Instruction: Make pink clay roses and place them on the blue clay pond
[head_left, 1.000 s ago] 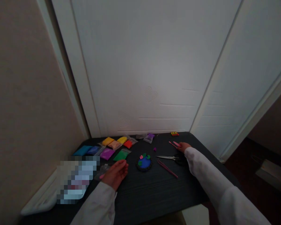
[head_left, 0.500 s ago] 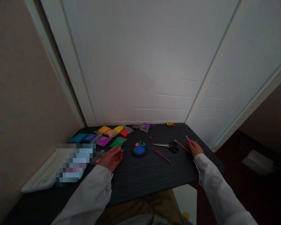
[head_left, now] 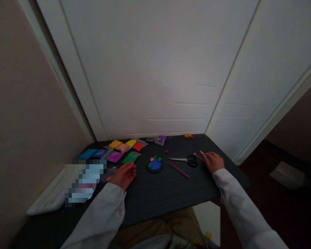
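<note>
My right hand [head_left: 214, 162], at the right of the table, is closed on a slim pink modelling tool [head_left: 202, 153], its tip pointing away to the left. A second thin pink tool [head_left: 198, 156] lies right beside it, partly covered by the fingers. Left of these are black-handled scissors [head_left: 190, 160] and pink tweezers [head_left: 179, 169]. My left hand [head_left: 123, 175] has its fingers curled together near the green clay packet [head_left: 131, 157]; whatever it holds is hidden. Between the hands sits a round clay pond [head_left: 154, 164] with a dark rim, blue centre, green leaves and a pink flower.
Several coloured clay packets [head_left: 115, 156] spread over the back left of the dark table [head_left: 168, 197]. A purple clay bit [head_left: 166, 151] lies behind the pond. A small red-and-yellow piece [head_left: 188, 136] is at the back edge, near the white panel [head_left: 145, 69]. A white tray [head_left: 45, 200] stands left.
My right hand has moved left and turned palm down, bringing its pink tool beside the one on the table. My left hand has stayed in place.
</note>
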A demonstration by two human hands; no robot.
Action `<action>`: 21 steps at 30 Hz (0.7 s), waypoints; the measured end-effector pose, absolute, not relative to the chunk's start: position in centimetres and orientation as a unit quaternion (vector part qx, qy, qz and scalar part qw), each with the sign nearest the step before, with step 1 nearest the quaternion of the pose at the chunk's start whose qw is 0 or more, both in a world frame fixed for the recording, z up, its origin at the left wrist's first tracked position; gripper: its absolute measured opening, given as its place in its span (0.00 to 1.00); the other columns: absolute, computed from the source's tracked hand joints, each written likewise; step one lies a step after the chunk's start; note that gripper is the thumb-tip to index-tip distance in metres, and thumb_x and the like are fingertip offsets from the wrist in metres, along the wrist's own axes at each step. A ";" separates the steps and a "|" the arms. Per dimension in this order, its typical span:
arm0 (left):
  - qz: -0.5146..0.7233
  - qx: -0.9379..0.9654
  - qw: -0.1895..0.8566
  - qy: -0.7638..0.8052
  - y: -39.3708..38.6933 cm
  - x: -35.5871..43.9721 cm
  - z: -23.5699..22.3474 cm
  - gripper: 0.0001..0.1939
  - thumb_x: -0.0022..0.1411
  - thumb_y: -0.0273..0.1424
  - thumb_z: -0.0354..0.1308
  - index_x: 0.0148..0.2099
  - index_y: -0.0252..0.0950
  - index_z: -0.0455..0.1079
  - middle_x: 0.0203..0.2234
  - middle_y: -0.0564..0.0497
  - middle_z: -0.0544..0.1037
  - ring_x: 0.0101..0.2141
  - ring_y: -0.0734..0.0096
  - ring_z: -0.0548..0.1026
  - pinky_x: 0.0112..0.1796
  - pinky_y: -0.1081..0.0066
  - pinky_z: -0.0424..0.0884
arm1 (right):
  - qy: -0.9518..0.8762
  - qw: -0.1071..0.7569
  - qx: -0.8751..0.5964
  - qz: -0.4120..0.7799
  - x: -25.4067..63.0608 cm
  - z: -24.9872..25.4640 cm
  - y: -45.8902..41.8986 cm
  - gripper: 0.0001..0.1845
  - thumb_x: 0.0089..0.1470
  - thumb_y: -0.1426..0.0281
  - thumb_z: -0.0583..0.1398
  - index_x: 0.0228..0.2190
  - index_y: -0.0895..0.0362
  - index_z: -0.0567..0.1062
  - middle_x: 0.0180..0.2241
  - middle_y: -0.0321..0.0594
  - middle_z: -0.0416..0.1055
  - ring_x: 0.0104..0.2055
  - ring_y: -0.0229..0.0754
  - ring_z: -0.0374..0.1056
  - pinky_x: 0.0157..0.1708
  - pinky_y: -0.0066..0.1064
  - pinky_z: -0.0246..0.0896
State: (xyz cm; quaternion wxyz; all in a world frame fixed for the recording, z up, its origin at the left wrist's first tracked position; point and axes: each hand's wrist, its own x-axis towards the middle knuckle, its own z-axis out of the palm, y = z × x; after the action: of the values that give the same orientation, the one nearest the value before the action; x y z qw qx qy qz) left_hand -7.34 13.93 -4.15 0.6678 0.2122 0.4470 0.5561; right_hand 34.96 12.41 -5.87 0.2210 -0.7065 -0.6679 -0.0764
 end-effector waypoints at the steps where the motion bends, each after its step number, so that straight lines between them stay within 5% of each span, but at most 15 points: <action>1: 0.557 0.211 0.667 0.447 13.9 -7.3 -4.1 0.05 0.49 0.21 0.55 0.31 0.34 0.66 0.20 0.53 0.72 0.20 0.77 0.71 0.21 0.76 0.68 | -0.673 0.222 -0.701 -0.081 34.3 -5.7 12.1 0.17 0.52 0.62 0.50 0.42 0.56 0.68 0.45 0.47 0.63 0.48 0.47 0.58 0.45 0.42 0.51; 10: 0.555 0.212 0.669 0.447 13.7 -7.1 -3.6 0.04 0.50 0.20 0.54 0.30 0.33 0.65 0.20 0.53 0.72 0.19 0.78 0.70 0.21 0.76 0.67 | -0.738 0.201 -0.642 -0.043 30.0 -5.0 11.4 0.18 0.49 0.65 0.51 0.44 0.49 0.67 0.46 0.39 0.66 0.48 0.45 0.58 0.46 0.41 0.42; 21: 0.556 0.210 0.667 0.449 13.7 -7.2 -3.7 0.04 0.50 0.20 0.54 0.30 0.33 0.65 0.19 0.53 0.72 0.19 0.78 0.70 0.21 0.76 0.67 | -0.694 0.217 -0.686 0.030 31.0 -5.7 12.2 0.17 0.43 0.63 0.55 0.38 0.51 0.71 0.39 0.38 0.70 0.39 0.43 0.65 0.39 0.37 0.52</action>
State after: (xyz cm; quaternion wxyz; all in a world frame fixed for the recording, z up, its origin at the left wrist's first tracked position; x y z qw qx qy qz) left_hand -7.19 13.71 -3.65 0.6672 0.2096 0.4492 0.5560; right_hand 30.95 12.23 -5.67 0.2174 -0.6858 -0.6939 0.0299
